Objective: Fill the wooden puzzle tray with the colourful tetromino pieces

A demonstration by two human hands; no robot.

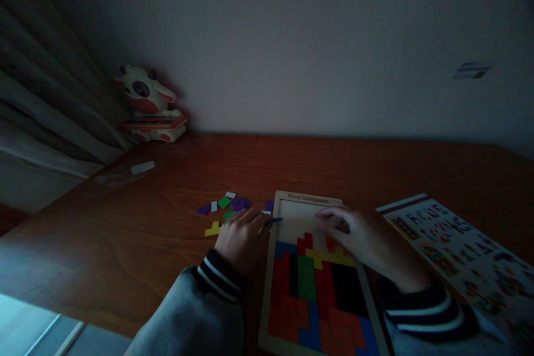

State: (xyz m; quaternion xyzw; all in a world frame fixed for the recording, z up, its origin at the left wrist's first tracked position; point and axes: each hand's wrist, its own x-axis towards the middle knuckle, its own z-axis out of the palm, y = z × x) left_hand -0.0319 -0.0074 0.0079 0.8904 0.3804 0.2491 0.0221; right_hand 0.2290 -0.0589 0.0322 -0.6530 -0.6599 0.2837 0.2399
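A wooden puzzle board [270,267] lies in front of me, its lower part filled with red, blue, black, green and yellow block pieces. At the board's left edge my left hand [243,238] is closed on a thin blue puzzle piece [274,221], which sticks out over the bare upper part. My right hand [344,229] hovers over the upper right of the board, thumb and fingers apart, with nothing visible between them. Below its fingers a red piece [331,243] shows in part. Loose pieces, such as a yellow piece [213,228] and a green piece [224,202], lie beside my left hand.
A printed pattern sheet [459,256] lies right of the board. A cow-shaped toy keyboard [152,105] stands at the back left near the curtain [45,78]. A small white strip [142,167] rests on the brown table [167,256].
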